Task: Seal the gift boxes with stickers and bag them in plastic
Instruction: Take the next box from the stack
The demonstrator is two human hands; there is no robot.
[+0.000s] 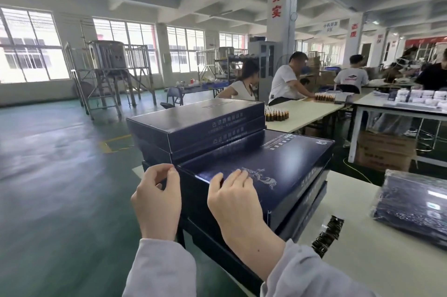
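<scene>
A stack of dark blue gift boxes stands at the table's left end. The nearest top gift box lies in front of a taller stack of gift boxes. My right hand rests on the top box's near edge, fingers on the lid and thumb on its front side. My left hand is at the box's near left corner, thumb and forefinger pinched together on something thin and clear that looks like a sticker. Boxes bagged in plastic lie piled at the right.
A strip of dark packets lies on the white table between the stacks. Behind, people sit at long tables with brown bottles. Cardboard cartons stand under a table on the right. Green floor stretches to the left.
</scene>
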